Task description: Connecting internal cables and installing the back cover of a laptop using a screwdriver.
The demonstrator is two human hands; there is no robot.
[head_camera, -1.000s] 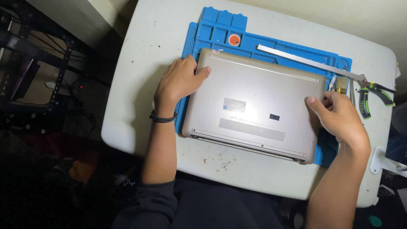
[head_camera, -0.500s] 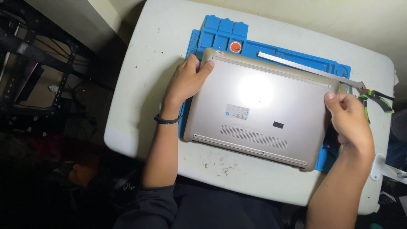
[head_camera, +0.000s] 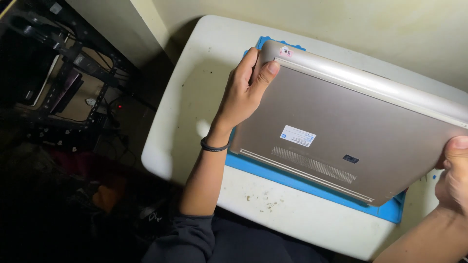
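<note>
Across the white table (head_camera: 195,112), stained and speckled along its near edge, a blue work mat (head_camera: 312,187), mostly covered, showing as a strip toward the near edge and a sliver at the far left corner. Above the mat, a gold-coloured laptop (head_camera: 351,126), closed, underside up, tilted with its far edge raised and its near edge low over the mat; whether touching it, cannot tell. On the underside, a long vent slot, a white label and a small dark sticker. At the laptop's far left corner, left hand (head_camera: 243,92), grip clenched on that corner, thumb on the underside, fingers wrapped behind the edge, dark band at the wrist. At the laptop's right edge, right hand (head_camera: 453,180), partly cut off, thumb pressed on the underside, grip grasping that side. Left of the table, dark metal shelving (head_camera: 63,73) with cables.
</note>
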